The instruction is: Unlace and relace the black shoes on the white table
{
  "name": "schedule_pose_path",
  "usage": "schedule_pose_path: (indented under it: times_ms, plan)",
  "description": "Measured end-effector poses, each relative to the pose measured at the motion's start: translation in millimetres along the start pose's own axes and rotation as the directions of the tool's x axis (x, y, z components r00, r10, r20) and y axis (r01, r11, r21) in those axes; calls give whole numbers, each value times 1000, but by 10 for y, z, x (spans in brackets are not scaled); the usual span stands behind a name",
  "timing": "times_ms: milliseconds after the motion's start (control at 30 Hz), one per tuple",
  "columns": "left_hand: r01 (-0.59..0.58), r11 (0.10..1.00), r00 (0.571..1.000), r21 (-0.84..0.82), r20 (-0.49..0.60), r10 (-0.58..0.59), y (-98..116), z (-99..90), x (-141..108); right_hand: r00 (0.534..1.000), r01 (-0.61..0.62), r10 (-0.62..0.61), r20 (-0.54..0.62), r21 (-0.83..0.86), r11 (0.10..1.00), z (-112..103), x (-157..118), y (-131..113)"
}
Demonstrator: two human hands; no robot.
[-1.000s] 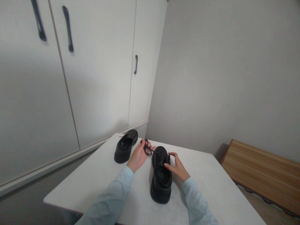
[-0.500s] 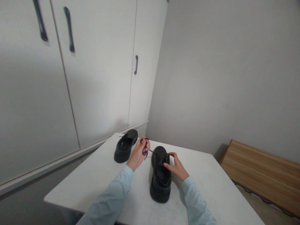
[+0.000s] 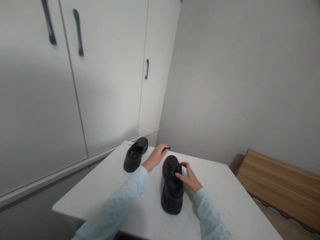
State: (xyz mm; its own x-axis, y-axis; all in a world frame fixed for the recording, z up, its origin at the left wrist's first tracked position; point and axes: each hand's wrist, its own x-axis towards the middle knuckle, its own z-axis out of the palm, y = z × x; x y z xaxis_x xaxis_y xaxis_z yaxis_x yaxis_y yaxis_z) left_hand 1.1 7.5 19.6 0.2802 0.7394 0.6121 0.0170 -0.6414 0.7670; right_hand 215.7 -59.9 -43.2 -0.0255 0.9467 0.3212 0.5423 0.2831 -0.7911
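Observation:
A black shoe (image 3: pixel 172 201) stands upright on the white table (image 3: pixel 220 206), its toe pointing away from me. My right hand (image 3: pixel 190 179) grips the right edge of its opening, near the tongue, between thumb and fingers. My left hand (image 3: pixel 157 156) is closed around a dark shoelace (image 3: pixel 166 149), held just beyond and left of the shoe's toe. Most of the lace is hidden by the fingers. A second black shoe (image 3: pixel 132 162) sits farther left, with a thin lace end sticking out to its left.
White cupboard doors (image 3: pixel 110 83) with dark handles rise behind the table at left. A grey wall (image 3: pixel 237 83) stands at the back right. Low at the right is a wood-grain panel (image 3: pixel 277 180), with a cable (image 3: pixel 280 213) along its lower edge.
My left hand has moved right and slightly away from me, toward the shoe's toe, with the lace. The dangling loops seen before are now mostly hidden. My right hand keeps its grip.

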Motion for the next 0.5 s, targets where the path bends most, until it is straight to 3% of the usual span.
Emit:
schedule_pose_path:
  times_ms: [133, 233, 333, 500]
  plan:
    - [6, 929, 999, 370, 29, -18, -393, -54, -23, 1000, -1, 1, 11, -6, 1000, -3, -2, -7]
    - [33, 885, 996, 464, 56, -66, -594, -148, -74, 1000, -2, 2, 5, 2, 1000, -3, 1, -4]
    - [82, 926, 996, 369, 11, -93, -716, -225, -130, 1000, -4, 4, 4, 3, 1000, 0, 6, 6]
    - [185, 982, 975, -33, -123, -188, -847, -274, -212, 1000, -1, 1, 15, -4, 1000, -1, 8, 19]
